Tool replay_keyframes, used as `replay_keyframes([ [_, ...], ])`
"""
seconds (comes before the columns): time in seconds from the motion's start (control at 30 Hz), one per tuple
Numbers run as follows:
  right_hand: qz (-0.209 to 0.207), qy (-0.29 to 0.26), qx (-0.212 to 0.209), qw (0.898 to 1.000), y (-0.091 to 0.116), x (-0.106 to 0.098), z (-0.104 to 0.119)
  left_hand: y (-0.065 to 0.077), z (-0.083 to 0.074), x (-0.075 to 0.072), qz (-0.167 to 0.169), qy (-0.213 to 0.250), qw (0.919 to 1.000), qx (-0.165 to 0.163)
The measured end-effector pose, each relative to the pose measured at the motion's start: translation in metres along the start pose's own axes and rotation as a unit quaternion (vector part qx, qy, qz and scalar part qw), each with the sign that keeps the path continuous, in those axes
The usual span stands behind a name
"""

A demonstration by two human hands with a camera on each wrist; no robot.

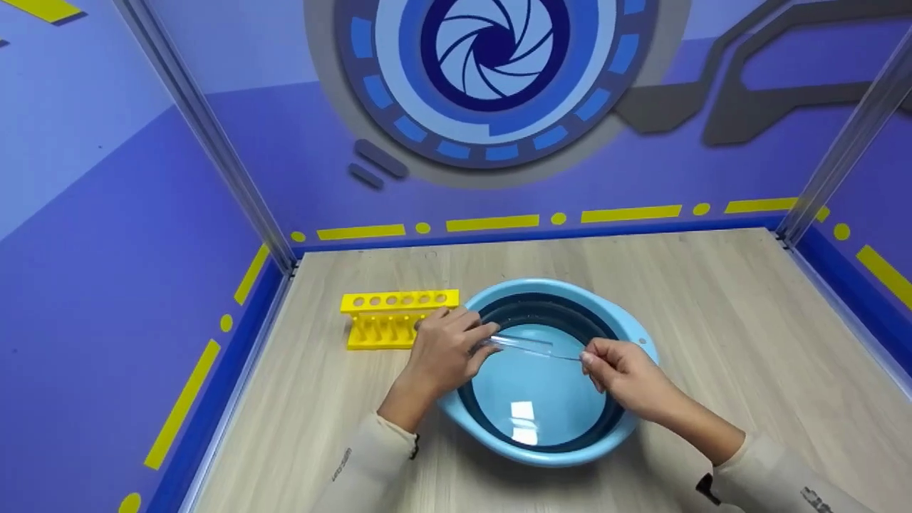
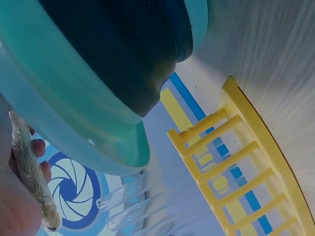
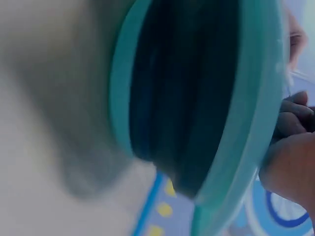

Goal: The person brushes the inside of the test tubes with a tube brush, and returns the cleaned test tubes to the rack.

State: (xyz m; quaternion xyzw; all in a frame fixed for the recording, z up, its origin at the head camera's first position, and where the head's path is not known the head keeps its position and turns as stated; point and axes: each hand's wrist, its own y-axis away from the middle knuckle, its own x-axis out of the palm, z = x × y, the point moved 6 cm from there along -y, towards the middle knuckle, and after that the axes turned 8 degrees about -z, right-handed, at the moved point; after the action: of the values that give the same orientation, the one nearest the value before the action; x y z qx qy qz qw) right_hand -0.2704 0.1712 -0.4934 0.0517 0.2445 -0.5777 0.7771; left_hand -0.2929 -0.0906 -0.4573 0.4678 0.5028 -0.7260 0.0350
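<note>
Over the light blue basin (image 1: 541, 460), my left hand (image 1: 447, 345) grips a clear test tube (image 1: 524, 345) lying nearly level, its mouth to the right. Packed inside it are the pale bristles of a test tube brush (image 2: 33, 169), seen in the left wrist view near the closed end. The brush's thin wire handle comes out of the mouth, and my right hand (image 1: 628, 375) pinches its end between thumb and fingers. In the right wrist view the basin rim (image 3: 256, 113) hides part of the hands.
A yellow test tube rack (image 1: 400, 302) stands left of the basin. In the left wrist view several clear test tubes (image 2: 130, 214) appear beside the rack (image 2: 266, 142), rounded ends upward. The basin holds water-like reflections. Patterned walls (image 1: 285, 164) enclose the wooden table (image 1: 748, 342).
</note>
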Motion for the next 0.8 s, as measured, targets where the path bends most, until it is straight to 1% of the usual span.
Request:
replay_keyframes([
  [0.03, -0.011, 0.054, -0.057, 0.997, 0.001, -0.001, 0.003, 0.001, 0.000, 0.001, 0.006, 0.006, 1.0000, -0.004],
  [0.07, -0.022, 0.115, -0.120, 0.986, 0.002, 0.000, 0.007, 0.001, 0.000, 0.001, 0.012, 0.013, 0.9998, -0.006],
  [0.1, -0.032, 0.172, -0.182, 0.968, 0.003, 0.000, 0.011, 0.002, 0.000, 0.003, 0.018, 0.020, 0.9996, -0.005],
  [0.13, -0.045, 0.225, -0.240, 0.943, 0.005, 0.000, 0.015, 0.003, 0.000, 0.004, 0.024, 0.026, 0.9994, -0.003],
  [0.17, -0.058, 0.270, -0.294, 0.915, 0.007, 0.001, 0.018, 0.003, -0.001, 0.005, 0.031, 0.034, 0.9989, -0.001],
  [0.2, -0.071, 0.307, -0.340, 0.886, 0.008, 0.001, 0.020, 0.004, -0.001, 0.007, 0.041, 0.040, 0.9984, 0.001],
  [0.23, -0.080, 0.337, -0.377, 0.859, 0.009, 0.001, 0.022, 0.004, -0.002, 0.009, 0.052, 0.047, 0.9975, 0.002],
  [0.27, -0.085, 0.358, -0.405, 0.837, 0.010, 0.002, 0.023, 0.005, -0.002, 0.011, 0.065, 0.052, 0.9965, 0.001],
  [0.33, -0.096, 0.391, -0.440, 0.803, 0.009, 0.001, 0.024, 0.007, -0.002, 0.014, 0.098, 0.065, 0.9929, -0.014],
  [0.43, -0.121, 0.435, -0.482, 0.751, 0.008, 0.003, 0.025, 0.008, 0.001, 0.017, 0.149, 0.083, 0.9840, -0.052],
  [0.47, -0.129, 0.445, -0.488, 0.740, 0.008, 0.003, 0.025, 0.009, 0.001, 0.017, 0.161, 0.085, 0.9811, -0.064],
  [0.5, -0.136, 0.446, -0.489, 0.737, 0.007, 0.003, 0.025, 0.009, 0.002, 0.017, 0.170, 0.087, 0.9790, -0.072],
  [0.53, -0.139, 0.442, -0.481, 0.744, 0.006, 0.003, 0.025, 0.009, 0.003, 0.017, 0.173, 0.086, 0.9782, -0.077],
  [0.57, -0.141, 0.427, -0.464, 0.763, 0.005, 0.002, 0.024, 0.008, 0.003, 0.017, 0.171, 0.082, 0.9790, -0.076],
  [0.6, -0.141, 0.407, -0.437, 0.790, 0.003, 0.001, 0.023, 0.006, 0.003, 0.016, 0.164, 0.071, 0.9813, -0.071],
  [0.63, -0.138, 0.377, -0.402, 0.823, 0.001, 0.000, 0.021, 0.005, 0.002, 0.016, 0.153, 0.059, 0.9845, -0.063],
  [0.67, -0.129, 0.341, -0.361, 0.858, -0.001, -0.001, 0.019, 0.003, 0.002, 0.015, 0.135, 0.047, 0.9882, -0.054],
  [0.7, -0.120, 0.300, -0.318, 0.891, -0.003, -0.001, 0.017, 0.000, 0.002, 0.014, 0.117, 0.034, 0.9915, -0.045],
  [0.73, -0.109, 0.262, -0.273, 0.919, -0.005, -0.002, 0.014, -0.002, 0.003, 0.013, 0.098, 0.021, 0.9942, -0.038],
  [0.77, -0.099, 0.224, -0.231, 0.942, -0.006, -0.002, 0.012, -0.003, 0.003, 0.012, 0.080, 0.007, 0.9963, -0.031],
  [0.8, -0.084, 0.192, -0.190, 0.959, -0.008, -0.002, 0.009, -0.004, 0.003, 0.011, 0.065, -0.005, 0.9976, -0.025],
])
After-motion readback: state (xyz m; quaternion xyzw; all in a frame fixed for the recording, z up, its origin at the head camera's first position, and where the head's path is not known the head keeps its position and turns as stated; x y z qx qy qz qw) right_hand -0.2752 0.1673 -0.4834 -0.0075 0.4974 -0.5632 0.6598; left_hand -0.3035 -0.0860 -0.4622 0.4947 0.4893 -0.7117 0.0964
